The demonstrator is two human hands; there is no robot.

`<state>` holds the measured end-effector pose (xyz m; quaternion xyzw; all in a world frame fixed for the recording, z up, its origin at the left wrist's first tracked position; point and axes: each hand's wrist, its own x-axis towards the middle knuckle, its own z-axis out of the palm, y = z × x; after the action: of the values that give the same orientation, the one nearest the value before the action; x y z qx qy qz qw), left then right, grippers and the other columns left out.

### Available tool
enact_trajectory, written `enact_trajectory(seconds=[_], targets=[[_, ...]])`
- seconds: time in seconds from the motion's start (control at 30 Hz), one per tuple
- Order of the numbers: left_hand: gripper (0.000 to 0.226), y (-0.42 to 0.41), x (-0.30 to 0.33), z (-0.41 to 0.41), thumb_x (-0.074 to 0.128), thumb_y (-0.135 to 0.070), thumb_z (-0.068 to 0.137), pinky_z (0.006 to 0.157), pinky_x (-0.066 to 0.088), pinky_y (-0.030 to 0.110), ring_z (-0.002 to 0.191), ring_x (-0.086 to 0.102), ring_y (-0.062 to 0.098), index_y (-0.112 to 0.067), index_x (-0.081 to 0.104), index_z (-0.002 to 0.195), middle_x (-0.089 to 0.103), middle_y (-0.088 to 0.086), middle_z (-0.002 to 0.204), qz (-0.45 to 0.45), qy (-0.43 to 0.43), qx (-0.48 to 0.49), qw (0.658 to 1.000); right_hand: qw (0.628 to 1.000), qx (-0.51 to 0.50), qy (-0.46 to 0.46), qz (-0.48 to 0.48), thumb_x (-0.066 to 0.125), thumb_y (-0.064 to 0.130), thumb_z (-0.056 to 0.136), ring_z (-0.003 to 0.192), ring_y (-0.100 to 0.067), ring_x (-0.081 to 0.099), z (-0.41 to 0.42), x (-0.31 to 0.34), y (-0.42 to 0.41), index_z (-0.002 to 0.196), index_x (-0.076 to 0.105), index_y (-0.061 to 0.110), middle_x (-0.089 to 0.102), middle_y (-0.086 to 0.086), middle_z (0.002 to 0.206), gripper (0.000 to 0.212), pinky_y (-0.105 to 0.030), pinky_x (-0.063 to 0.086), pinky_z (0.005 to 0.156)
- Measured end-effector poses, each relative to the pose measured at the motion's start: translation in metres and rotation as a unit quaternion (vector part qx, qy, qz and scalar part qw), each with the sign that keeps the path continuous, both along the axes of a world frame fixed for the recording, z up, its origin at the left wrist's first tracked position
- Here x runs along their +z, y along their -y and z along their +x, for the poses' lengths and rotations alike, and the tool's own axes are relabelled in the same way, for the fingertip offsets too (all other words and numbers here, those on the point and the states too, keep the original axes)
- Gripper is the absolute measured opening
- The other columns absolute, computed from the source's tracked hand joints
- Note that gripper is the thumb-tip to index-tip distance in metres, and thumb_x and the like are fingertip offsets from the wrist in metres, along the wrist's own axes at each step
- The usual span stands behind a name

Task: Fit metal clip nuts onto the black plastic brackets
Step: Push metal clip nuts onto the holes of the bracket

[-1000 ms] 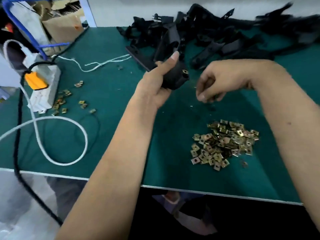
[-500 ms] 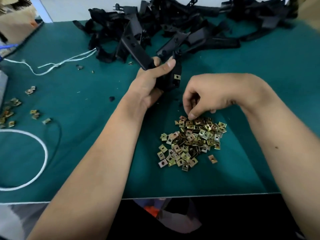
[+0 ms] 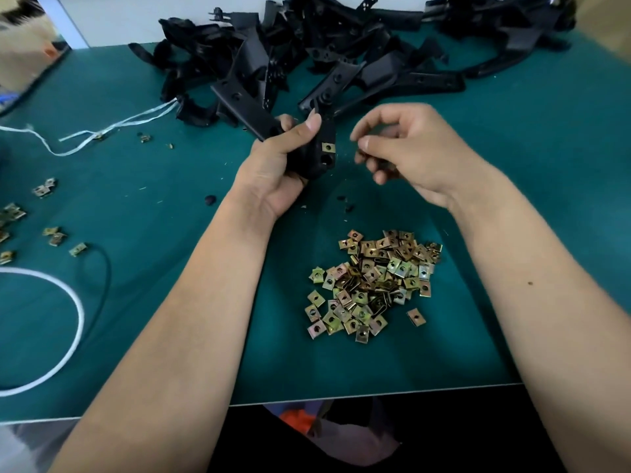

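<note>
left hand (image 3: 276,165) gripping bracket (image 3: 252,107), clip nuts (image 3: 372,285) nearby

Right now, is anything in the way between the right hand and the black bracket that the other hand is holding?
Nothing visible. The right hand is raised beside the black bracket gripped by the left hand, with only bare green table showing in the gap. Whether its blurred fingers hold a clip nut can't be told.

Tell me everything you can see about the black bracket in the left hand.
The black bracket looks like matte moulded plastic. A long flat arm with a hole runs up and left from the left hand, which grips its thicker lower end, held above the green table. The face towards the right hand carries one brass-coloured clip nut; below it is an empty dark opening. Nothing else touches it.
</note>
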<state>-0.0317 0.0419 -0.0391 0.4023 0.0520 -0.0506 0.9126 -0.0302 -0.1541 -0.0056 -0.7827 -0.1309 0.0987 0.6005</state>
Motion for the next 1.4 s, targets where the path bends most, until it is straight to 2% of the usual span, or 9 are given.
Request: enact_trajectory(seconds=[0.1, 0.2, 0.27, 0.37, 0.43, 0.67, 0.97, 1.2, 1.4], targets=[[0.036, 0.002, 0.0, -0.001, 0.076, 0.0, 0.082, 0.086, 0.06, 0.039, 0.083, 0.071, 0.017, -0.022, 0.049, 0.072, 0.066, 0.002, 0.086, -0.004, 0.0, -0.007, 1.0, 0.991, -0.061, -0.054, 0.11, 0.063, -0.001, 0.097, 0.062, -0.011, 0.062, 0.004, -0.01, -0.001, 0.098, 0.073, 0.003, 0.071, -0.007, 0.077, 0.011, -0.02, 0.054, 0.059], [0.035, 0.003, 0.001, -0.001, 0.078, -0.001, 0.076, 0.084, 0.061, 0.038, 0.085, 0.07, 0.018, -0.022, 0.05, 0.073, 0.063, 0.004, 0.094, -0.011, -0.008, -0.011, 1.0, 0.974, -0.073, -0.086, 0.197, 0.068, -0.005, 0.093, 0.069, -0.014, 0.071, 0.006, -0.012, 0.004, 0.104, 0.073, -0.003, 0.075, -0.012, 0.084, 0.013, -0.02, 0.058, 0.069], [0.034, 0.004, 0.002, -0.001, 0.078, -0.001, 0.077, 0.078, 0.061, 0.036, 0.082, 0.071, 0.017, -0.022, 0.051, 0.075, 0.066, 0.001, 0.089, -0.01, -0.012, -0.008, 1.0, 0.967, -0.089, -0.083, 0.223, 0.067, -0.001, 0.095, 0.072, -0.016, 0.073, 0.005, -0.013, 0.003, 0.104, 0.073, -0.004, 0.076, -0.013, 0.085, 0.011, -0.02, 0.058, 0.068], [0.033, 0.007, 0.004, -0.004, 0.076, 0.0, 0.08, 0.084, 0.06, 0.038, 0.079, 0.072, 0.015, -0.022, 0.05, 0.077, 0.071, -0.003, 0.077, -0.004, -0.01, -0.013, 1.0, 0.964, -0.106, -0.083, 0.231, 0.067, 0.013, 0.099, 0.068, -0.013, 0.067, 0.001, -0.016, -0.002, 0.101, 0.076, 0.002, 0.073, -0.007, 0.081, 0.014, -0.02, 0.055, 0.06], [0.034, 0.009, 0.006, -0.005, 0.074, 0.0, 0.083, 0.088, 0.06, 0.04, 0.082, 0.073, 0.016, -0.022, 0.05, 0.076, 0.073, 0.0, 0.081, -0.002, -0.006, -0.02, 1.0, 0.961, -0.11, -0.09, 0.238, 0.07, 0.015, 0.096, 0.067, -0.009, 0.059, -0.002, -0.017, -0.007, 0.096, 0.079, 0.006, 0.067, -0.002, 0.078, 0.013, -0.019, 0.051, 0.058], [0.037, 0.013, 0.005, -0.008, 0.07, 0.001, 0.09, 0.074, 0.059, 0.035, 0.092, 0.07, 0.024, -0.022, 0.045, 0.075, 0.068, 0.009, 0.103, 0.043, 0.0, -0.037, 0.998, 0.946, -0.122, -0.09, 0.286, 0.07, 0.005, 0.095, 0.062, -0.008, 0.061, -0.007, -0.02, -0.019, 0.093, 0.076, 0.004, 0.071, -0.006, 0.075, 0.007, -0.018, 0.051, 0.056], [0.035, 0.011, 0.009, -0.011, 0.068, 0.001, 0.09, 0.068, 0.059, 0.033, 0.084, 0.075, 0.024, -0.022, 0.047, 0.075, 0.073, 0.008, 0.09, 0.046, -0.007, -0.051, 0.998, 0.927, -0.118, -0.16, 0.318, 0.072, 0.012, 0.094, 0.057, -0.008, 0.057, -0.007, -0.021, -0.02, 0.082, 0.074, 0.007, 0.067, -0.005, 0.068, 0.013, -0.016, 0.047, 0.049], [0.034, 0.011, 0.011, -0.012, 0.066, 0.002, 0.092, 0.068, 0.061, 0.033, 0.081, 0.076, 0.021, -0.02, 0.046, 0.075, 0.076, 0.007, 0.083, 0.043, -0.01, -0.069, 0.997, 0.898, -0.114, -0.202, 0.373, 0.068, 0.012, 0.097, 0.051, -0.006, 0.048, -0.008, -0.024, -0.024, 0.082, 0.072, 0.007, 0.061, -0.002, 0.064, 0.016, -0.014, 0.036, 0.041], [0.03, 0.019, 0.015, -0.016, 0.068, 0.0, 0.086, 0.064, 0.061, 0.034, 0.075, 0.076, 0.021, -0.018, 0.048, 0.073, 0.074, 0.007, 0.075, 0.023, -0.038, -0.074, 0.996, 0.914, -0.127, -0.167, 0.349, 0.066, 0.016, 0.099, 0.048, -0.005, 0.036, -0.009, -0.027, -0.028, 0.072, 0.064, 0.012, 0.051, 0.002, 0.061, 0.027, -0.017, 0.028, 0.039]])
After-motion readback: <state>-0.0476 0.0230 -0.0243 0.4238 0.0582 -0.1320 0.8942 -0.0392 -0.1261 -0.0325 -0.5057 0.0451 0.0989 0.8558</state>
